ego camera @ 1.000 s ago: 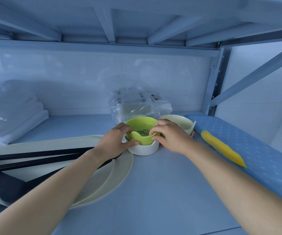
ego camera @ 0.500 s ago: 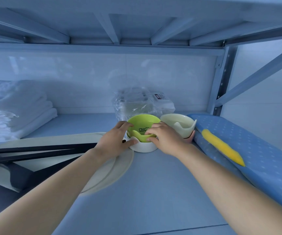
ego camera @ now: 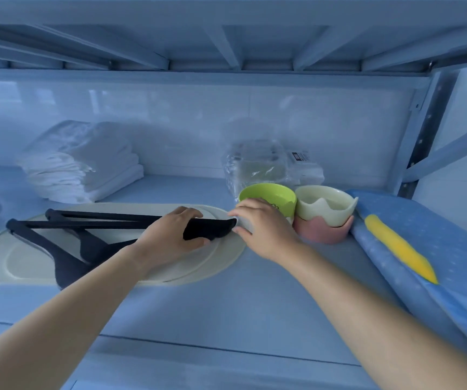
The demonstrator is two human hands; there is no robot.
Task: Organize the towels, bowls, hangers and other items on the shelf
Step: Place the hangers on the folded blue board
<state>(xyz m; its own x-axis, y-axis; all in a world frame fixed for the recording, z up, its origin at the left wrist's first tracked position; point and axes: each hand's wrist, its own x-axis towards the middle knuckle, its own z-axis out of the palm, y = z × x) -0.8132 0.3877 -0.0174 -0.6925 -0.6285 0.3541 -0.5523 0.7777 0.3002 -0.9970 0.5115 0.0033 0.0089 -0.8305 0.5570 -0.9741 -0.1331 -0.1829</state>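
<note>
My left hand grips the thick end of the black hangers, which lie across a cream oval tray. My right hand wraps the front of a white bowl, its fingertips close to the hangers' tip. A green bowl is nested in that white bowl. Right beside them, a cream scalloped bowl is stacked in a pink one. Folded white towels are piled at the back left of the shelf.
A clear plastic-wrapped pack stands behind the bowls. A blue dotted ironing board with a yellow piece on it lies along the right side. The shelf post rises at the back right.
My left hand left the green bowl and moved left onto the hangers, closing on their end. My right hand stays at the bowls. The view has shifted left, and the pink bowl shows.
</note>
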